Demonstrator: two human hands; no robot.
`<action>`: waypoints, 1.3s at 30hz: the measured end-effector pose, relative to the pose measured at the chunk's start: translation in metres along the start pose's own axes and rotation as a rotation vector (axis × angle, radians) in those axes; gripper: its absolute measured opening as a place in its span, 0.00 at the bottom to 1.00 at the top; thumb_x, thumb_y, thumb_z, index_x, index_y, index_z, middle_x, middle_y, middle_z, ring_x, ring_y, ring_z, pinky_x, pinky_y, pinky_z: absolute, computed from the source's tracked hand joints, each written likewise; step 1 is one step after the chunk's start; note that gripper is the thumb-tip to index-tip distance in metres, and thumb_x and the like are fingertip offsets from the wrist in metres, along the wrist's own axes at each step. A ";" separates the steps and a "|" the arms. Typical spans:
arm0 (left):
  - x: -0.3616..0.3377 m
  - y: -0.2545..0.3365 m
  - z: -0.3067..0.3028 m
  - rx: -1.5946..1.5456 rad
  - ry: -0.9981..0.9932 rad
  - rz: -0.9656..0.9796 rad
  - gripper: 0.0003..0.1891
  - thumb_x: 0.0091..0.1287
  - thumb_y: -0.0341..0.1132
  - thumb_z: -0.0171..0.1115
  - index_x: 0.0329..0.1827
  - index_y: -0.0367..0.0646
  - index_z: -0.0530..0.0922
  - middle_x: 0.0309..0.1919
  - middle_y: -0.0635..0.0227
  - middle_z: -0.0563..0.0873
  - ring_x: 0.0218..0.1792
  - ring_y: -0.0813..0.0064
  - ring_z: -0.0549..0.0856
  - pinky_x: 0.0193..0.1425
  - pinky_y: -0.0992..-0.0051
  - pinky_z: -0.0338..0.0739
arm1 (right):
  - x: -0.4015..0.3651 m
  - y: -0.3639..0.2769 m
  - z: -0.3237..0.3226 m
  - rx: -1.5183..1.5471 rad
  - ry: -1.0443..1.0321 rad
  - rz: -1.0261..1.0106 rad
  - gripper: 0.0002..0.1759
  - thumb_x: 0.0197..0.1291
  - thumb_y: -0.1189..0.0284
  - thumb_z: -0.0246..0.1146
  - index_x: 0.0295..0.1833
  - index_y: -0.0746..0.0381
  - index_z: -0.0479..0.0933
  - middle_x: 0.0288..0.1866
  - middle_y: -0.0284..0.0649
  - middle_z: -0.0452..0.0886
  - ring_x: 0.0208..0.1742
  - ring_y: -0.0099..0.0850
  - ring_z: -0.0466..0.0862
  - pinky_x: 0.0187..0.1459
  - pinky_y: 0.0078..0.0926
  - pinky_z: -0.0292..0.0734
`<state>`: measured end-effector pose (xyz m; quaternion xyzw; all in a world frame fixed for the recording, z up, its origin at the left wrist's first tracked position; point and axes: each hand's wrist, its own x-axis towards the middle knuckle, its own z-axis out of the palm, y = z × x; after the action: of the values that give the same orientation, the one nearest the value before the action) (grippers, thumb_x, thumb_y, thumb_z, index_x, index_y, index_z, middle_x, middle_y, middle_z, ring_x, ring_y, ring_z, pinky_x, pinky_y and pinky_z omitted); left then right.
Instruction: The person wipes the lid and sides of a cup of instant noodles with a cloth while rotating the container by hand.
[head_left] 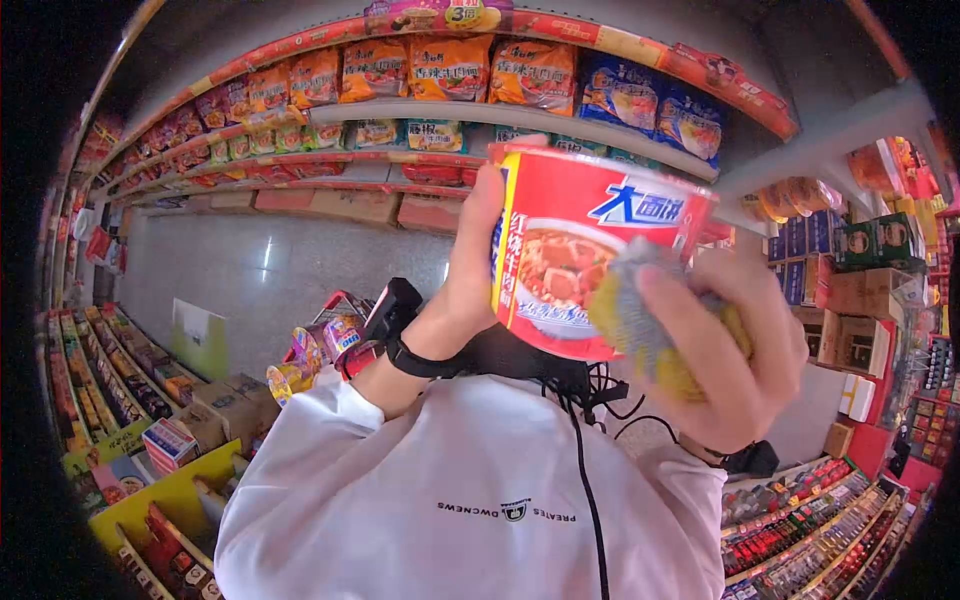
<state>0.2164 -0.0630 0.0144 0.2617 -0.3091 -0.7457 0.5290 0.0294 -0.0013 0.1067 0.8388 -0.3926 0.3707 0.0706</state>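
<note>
— Where was the noodle bowl (585,235)?
— Centre of the frame, below the shelves (520,113). My left hand (472,262) had its fingers wrapped round its side.
— And the other?
— My right hand (740,355) was curled tight on a cloth (632,318), perhaps a sponge, pressed against the bowl's front.

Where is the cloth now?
Head view, right of centre: cloth bunched in the right hand, pressed against the red noodle bowl held by the left hand.

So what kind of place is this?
Probably a supermarket aisle: long shelves packed with noodle packets, a shopping cart on the floor, and stacked stock boxes.
</note>
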 end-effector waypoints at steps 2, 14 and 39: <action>0.002 0.002 0.004 0.044 0.018 0.012 0.43 0.75 0.72 0.40 0.78 0.44 0.62 0.67 0.58 0.78 0.66 0.63 0.80 0.72 0.60 0.74 | 0.000 -0.003 0.005 -0.043 0.034 -0.024 0.32 0.24 0.71 0.76 0.47 0.59 0.89 0.39 0.42 0.81 0.31 0.35 0.82 0.31 0.27 0.76; 0.010 0.000 0.009 -0.006 0.060 0.140 0.40 0.74 0.71 0.43 0.74 0.47 0.66 0.66 0.55 0.79 0.65 0.62 0.82 0.68 0.59 0.79 | -0.014 0.002 0.004 -0.137 -0.024 -0.153 0.27 0.38 0.68 0.71 0.51 0.50 0.86 0.43 0.39 0.81 0.28 0.28 0.77 0.22 0.19 0.72; -0.022 -0.007 0.016 -0.204 0.013 -0.180 0.46 0.71 0.76 0.40 0.75 0.44 0.68 0.68 0.56 0.79 0.66 0.60 0.82 0.74 0.57 0.74 | -0.037 0.032 -0.014 0.176 -0.071 -0.077 0.28 0.37 0.61 0.72 0.50 0.56 0.88 0.41 0.43 0.79 0.32 0.37 0.80 0.30 0.32 0.75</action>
<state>0.2071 -0.0374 0.0217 0.2382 -0.2037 -0.8159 0.4859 -0.0167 0.0056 0.0861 0.8690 -0.3281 0.3705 -0.0029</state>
